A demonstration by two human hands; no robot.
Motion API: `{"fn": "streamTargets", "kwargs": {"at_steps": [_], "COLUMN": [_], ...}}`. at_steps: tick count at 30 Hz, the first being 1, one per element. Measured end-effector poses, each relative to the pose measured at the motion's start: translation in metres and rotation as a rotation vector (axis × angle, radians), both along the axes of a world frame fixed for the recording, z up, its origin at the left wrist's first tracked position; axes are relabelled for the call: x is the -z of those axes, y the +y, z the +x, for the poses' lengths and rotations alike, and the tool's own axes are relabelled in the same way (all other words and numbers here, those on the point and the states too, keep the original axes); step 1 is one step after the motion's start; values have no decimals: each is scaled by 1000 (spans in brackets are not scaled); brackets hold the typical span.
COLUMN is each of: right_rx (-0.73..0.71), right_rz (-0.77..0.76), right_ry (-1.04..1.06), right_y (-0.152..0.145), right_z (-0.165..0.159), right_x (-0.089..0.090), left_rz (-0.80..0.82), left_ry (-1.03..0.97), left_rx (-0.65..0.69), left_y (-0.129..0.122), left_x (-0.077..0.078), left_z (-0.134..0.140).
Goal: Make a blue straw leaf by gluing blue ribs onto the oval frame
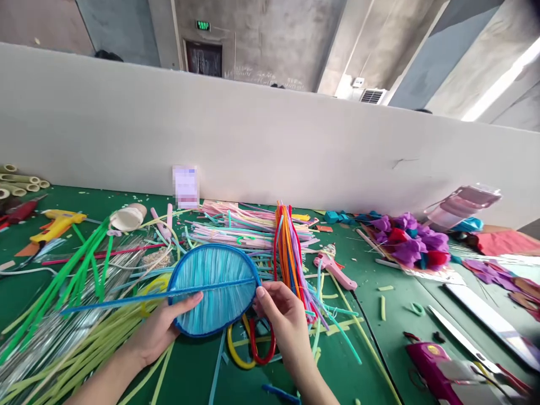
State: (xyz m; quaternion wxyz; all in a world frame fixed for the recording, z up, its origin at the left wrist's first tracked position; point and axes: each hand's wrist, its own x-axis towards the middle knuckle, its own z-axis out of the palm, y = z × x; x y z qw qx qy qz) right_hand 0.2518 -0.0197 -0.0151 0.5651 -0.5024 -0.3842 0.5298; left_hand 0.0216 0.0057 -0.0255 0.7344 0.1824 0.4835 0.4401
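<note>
A blue oval panel [221, 309], rimmed with dark blue pipe cleaner, is held up over the table. My left hand [162, 326] grips its left side, thumb on the front and fingers mostly behind. Across the panel runs a long blue pipe cleaner [122, 301], its free end sticking out to the left. My right hand [284, 315] pinches the right rim where this pipe cleaner ends. Just below the panel lie scissors [266, 355] with red and yellow handles, their blades hidden.
A bundle of colourful pipe cleaners [291, 253] stands behind my right hand. Green and yellow-green pipe cleaners [95, 343] spread at left, near a yellow glue gun [63, 222]. At right are a pink glue gun [337, 273], purple flowers [411, 239] and open scissors [459, 337]. A white partition [261, 135] bounds the back.
</note>
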Motion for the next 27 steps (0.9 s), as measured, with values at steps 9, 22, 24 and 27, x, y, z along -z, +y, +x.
{"fn": "streamTargets", "kwargs": {"at_steps": [9, 22, 24, 27], "right_rx": [-110, 57, 34, 1], "right_rz": [-159, -67, -75, -71], "right_ry": [190, -216, -249, -258], "right_y": [-5, -3, -3, -3], "right_z": [4, 0, 1, 3], "right_x": [-9, -4, -4, -5], "left_rz": [-15, -29, -47, -67], "left_ry": [62, 60, 60, 71], "left_rx": [0, -32, -60, -85], "left_y": [-3, -4, -3, -2], "left_x": [-9, -7, -9, -11], "left_z": [-1, 0, 1, 3]}}
